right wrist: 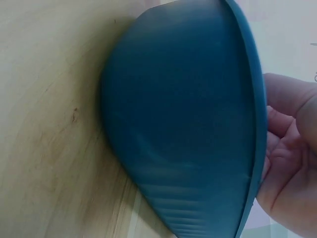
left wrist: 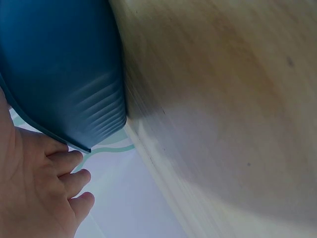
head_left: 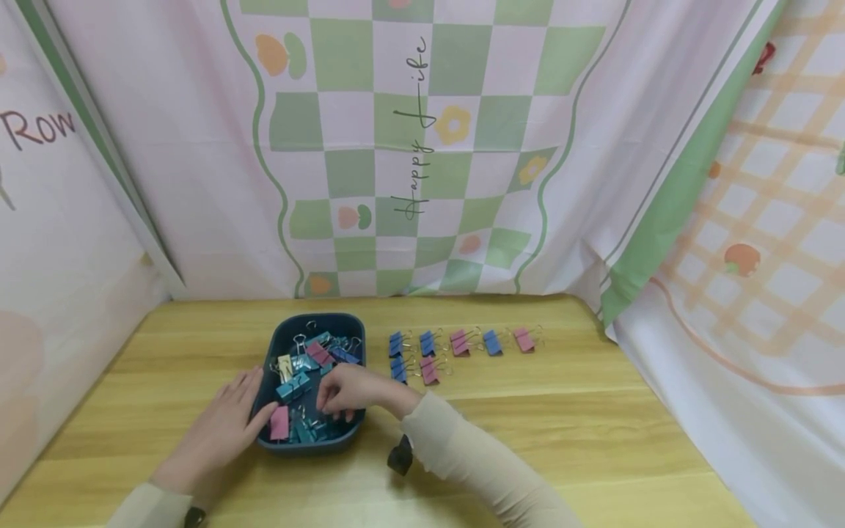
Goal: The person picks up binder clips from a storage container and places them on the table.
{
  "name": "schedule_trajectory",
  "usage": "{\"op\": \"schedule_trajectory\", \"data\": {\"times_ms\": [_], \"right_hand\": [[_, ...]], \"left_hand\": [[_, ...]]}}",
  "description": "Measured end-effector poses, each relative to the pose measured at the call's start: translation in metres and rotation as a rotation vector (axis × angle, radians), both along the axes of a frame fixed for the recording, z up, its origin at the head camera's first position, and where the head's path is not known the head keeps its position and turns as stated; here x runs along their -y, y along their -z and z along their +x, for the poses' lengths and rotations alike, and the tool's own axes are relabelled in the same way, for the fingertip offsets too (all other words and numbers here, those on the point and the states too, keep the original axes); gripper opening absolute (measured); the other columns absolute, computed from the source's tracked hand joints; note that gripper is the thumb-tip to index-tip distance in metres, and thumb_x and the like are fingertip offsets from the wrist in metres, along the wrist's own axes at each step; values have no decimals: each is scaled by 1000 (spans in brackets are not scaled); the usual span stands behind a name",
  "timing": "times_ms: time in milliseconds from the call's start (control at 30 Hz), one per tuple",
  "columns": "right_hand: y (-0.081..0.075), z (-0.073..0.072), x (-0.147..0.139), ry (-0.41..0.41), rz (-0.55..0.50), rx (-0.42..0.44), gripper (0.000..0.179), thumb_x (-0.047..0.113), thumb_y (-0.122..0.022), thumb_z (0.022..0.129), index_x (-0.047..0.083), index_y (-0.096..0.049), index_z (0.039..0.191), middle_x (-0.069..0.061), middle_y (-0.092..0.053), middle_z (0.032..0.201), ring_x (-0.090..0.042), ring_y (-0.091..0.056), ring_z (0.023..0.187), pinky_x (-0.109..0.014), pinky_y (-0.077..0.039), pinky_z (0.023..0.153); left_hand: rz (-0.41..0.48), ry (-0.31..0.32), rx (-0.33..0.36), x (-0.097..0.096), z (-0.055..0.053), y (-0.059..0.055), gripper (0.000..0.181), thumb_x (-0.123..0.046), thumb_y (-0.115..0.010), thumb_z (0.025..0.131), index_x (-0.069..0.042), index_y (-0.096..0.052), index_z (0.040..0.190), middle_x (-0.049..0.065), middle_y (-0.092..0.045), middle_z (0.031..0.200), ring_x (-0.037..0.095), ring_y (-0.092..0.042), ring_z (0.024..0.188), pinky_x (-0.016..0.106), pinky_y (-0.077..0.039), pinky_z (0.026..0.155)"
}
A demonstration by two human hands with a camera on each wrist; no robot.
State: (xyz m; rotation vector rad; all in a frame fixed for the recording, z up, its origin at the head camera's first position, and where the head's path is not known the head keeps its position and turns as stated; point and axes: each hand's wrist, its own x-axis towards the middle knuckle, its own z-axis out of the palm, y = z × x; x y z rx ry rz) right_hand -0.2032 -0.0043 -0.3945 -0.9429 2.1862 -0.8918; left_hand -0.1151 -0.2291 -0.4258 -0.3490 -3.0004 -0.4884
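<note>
A dark blue plastic bin (head_left: 310, 446) holds a jumble of binder clips: teal clips (head_left: 293, 389), a pink clip (head_left: 280, 423) at the near left and a cream one (head_left: 285, 368). My left hand (head_left: 224, 418) lies along the bin's left side, fingers extended and thumb over the rim. In the left wrist view, its fingers (left wrist: 74, 183) show below the rim. My right hand (head_left: 353, 389) reaches over the right wall into the bin, fingers bent down among the clips. The bin wall (right wrist: 183, 109) hides its fingertips in the right wrist view, and I cannot tell if they pinch a clip.
Right of the bin, binder clips lie in two rows on the wooden table (head_left: 561, 418). The back row mixes blue clips (head_left: 428, 342) and pink clips (head_left: 460, 342); the front row has one blue clip (head_left: 399, 369) and one pink clip (head_left: 429, 370). Patterned curtains (head_left: 455, 147) hang behind.
</note>
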Motion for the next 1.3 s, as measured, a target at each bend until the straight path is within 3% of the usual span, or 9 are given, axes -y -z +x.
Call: {"op": "schedule_trajectory", "data": {"times_ms": [167, 400, 633, 800, 1000, 1300], "right_hand": [[1, -4, -6, 18, -128, 30, 6, -1, -63, 84, 4, -65, 84, 0, -62, 73, -12, -62, 62, -24, -53, 56], [-6, -8, -18, 103, -293, 92, 3, -1, -61, 85, 1, -64, 86, -8, -63, 75, -17, -63, 62, -30, -55, 58], [-17, -12, -35, 220, -368, 107, 5, 6, -62, 88, 1, -62, 88, -10, -63, 78, -22, -64, 66, -37, -55, 64], [-23, -17, -51, 274, -434, 145, 9, 5, -59, 89, -3, -61, 93, -20, -62, 86, -24, -64, 69, -46, -53, 71], [-44, -11, -73, 334, -490, 151, 13, 1, -56, 89, -10, -57, 96, -27, -60, 89, -22, -64, 69, -40, -55, 70], [-32, -31, -100, 422, -585, 142, 10, 0, -56, 88, -8, -55, 94, -16, -59, 83, -18, -62, 66, -48, -52, 74]], "left_hand": [[0, 3, -7, 0, 0, 0, 70, -43, -40, 97, 13, -27, 138, 30, -25, 142, 47, -22, 129, 57, -18, 103], [1, -2, -4, -1, 0, -1, 71, -43, -40, 97, 13, -26, 138, 30, -25, 142, 47, -22, 129, 58, -18, 103], [7, -4, 11, -1, 1, -3, 72, -44, -40, 96, 13, -26, 138, 30, -25, 142, 48, -22, 129, 58, -18, 103], [7, -5, 14, -1, 1, -3, 72, -45, -39, 96, 12, -26, 138, 30, -24, 143, 47, -21, 129, 58, -18, 103], [8, -5, 14, 1, 0, 0, 72, -45, -39, 97, 12, -25, 138, 30, -23, 143, 47, -21, 129, 58, -17, 104], [7, -4, 8, 0, 1, -1, 72, -45, -39, 97, 12, -25, 139, 30, -23, 143, 47, -21, 129, 58, -17, 104]]}}
